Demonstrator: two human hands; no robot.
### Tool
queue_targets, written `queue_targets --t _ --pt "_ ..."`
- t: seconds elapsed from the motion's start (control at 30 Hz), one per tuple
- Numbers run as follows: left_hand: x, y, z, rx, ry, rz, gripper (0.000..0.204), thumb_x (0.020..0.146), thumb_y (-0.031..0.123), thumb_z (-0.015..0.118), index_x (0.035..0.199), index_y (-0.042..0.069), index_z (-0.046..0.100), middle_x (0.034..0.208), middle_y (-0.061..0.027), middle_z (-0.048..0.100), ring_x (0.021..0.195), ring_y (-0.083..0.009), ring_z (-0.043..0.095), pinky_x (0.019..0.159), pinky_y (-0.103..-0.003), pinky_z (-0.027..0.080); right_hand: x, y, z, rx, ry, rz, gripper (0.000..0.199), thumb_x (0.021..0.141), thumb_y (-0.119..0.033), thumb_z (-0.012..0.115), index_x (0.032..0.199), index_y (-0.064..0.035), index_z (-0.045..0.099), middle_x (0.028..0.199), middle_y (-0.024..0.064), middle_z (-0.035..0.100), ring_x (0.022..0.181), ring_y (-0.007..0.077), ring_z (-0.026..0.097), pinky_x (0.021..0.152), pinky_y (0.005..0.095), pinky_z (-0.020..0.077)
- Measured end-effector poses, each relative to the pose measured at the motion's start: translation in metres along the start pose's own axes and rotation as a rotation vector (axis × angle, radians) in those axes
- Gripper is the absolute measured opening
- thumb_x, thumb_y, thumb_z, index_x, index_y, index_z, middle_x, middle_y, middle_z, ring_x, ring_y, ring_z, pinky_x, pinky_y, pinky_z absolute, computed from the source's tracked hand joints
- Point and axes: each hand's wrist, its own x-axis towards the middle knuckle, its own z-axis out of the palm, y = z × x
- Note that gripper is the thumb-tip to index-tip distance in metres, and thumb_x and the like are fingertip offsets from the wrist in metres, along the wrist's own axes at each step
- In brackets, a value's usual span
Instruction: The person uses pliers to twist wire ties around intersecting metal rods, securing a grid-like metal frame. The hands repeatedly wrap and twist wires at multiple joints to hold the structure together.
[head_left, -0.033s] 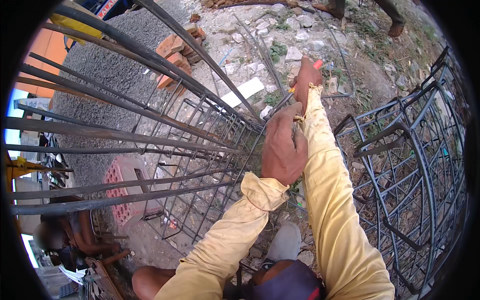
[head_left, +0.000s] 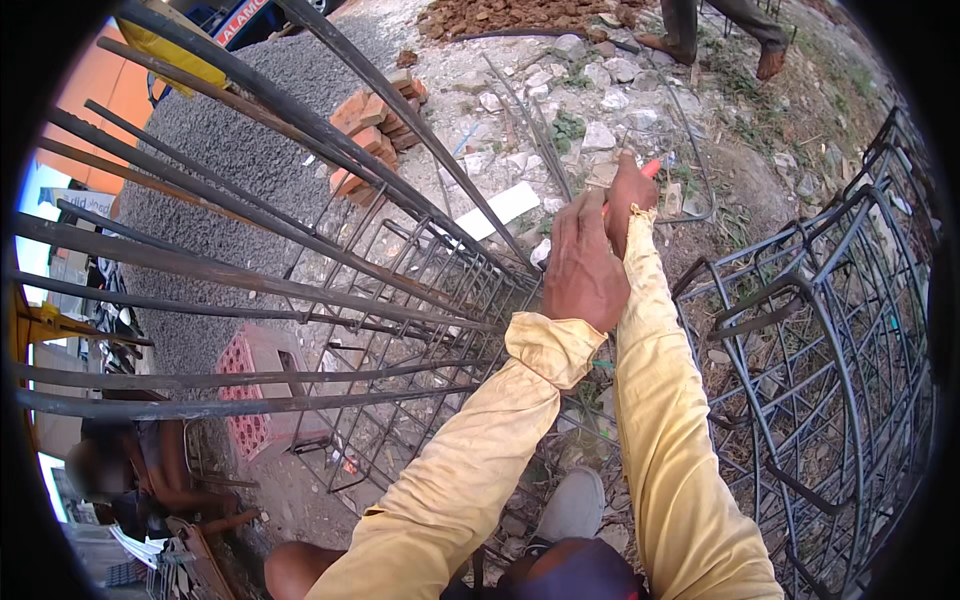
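My right hand (head_left: 630, 205) is closed around a tool with a red handle (head_left: 651, 168); its working end is hidden. Close beside it, touching or nearly so, is my left hand (head_left: 583, 268), back turned up and fingers pressed together. Whatever lies under those fingertips cannot be made out. Both hands are over the far end of a steel rebar cage (head_left: 378, 408), where its bars converge. Long dark rebars (head_left: 250, 408) fan out from there to the left. Yellow sleeves cover both forearms.
On the right stands another rebar cage (head_left: 760, 318) with bent hooks. A pink plastic crate (head_left: 255, 437), stacked bricks (head_left: 372, 120) and a gravel heap (head_left: 230, 150) lie left. One person (head_left: 160, 470) sits low at left; another's legs (head_left: 680, 30) show at the far right.
My left hand has turned, its fingers now straighter and lying closer against my right hand. The view has shifted slightly, so the surroundings sit lower and further right.
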Motion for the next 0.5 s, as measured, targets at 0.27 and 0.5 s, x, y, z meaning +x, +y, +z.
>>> queue_targets --t 0.27,0.5 --pt "0.047 -0.042 0.059 0.224 -0.478 -0.319 0.038 0.088 0.027 0.062 0.112 0.0 0.05 0.104 -0.0275 0.065 0.096 -0.0457 0.064 0.084 -0.054 0.049 0.023 0.021 -0.002 -0.366 0.085 -0.307 0.092 0.084 -0.07 0.054 0.113 0.0172 0.056 0.11 0.0382 0.059 0.104 0.049 0.058 0.089 0.0509 0.0461" --pt "0.056 -0.042 0.057 0.133 -0.434 -0.409 0.04 0.082 0.034 0.071 0.102 0.0 0.062 0.09 -0.0252 0.069 0.089 -0.041 0.068 0.077 -0.051 0.051 -0.054 -0.018 -0.053 0.186 -0.1 -0.234 0.046 0.08 -0.039 0.08 0.087 0.0011 0.058 0.077 0.0125 0.062 0.075 0.0166 0.062 0.066 0.0315 0.0491"
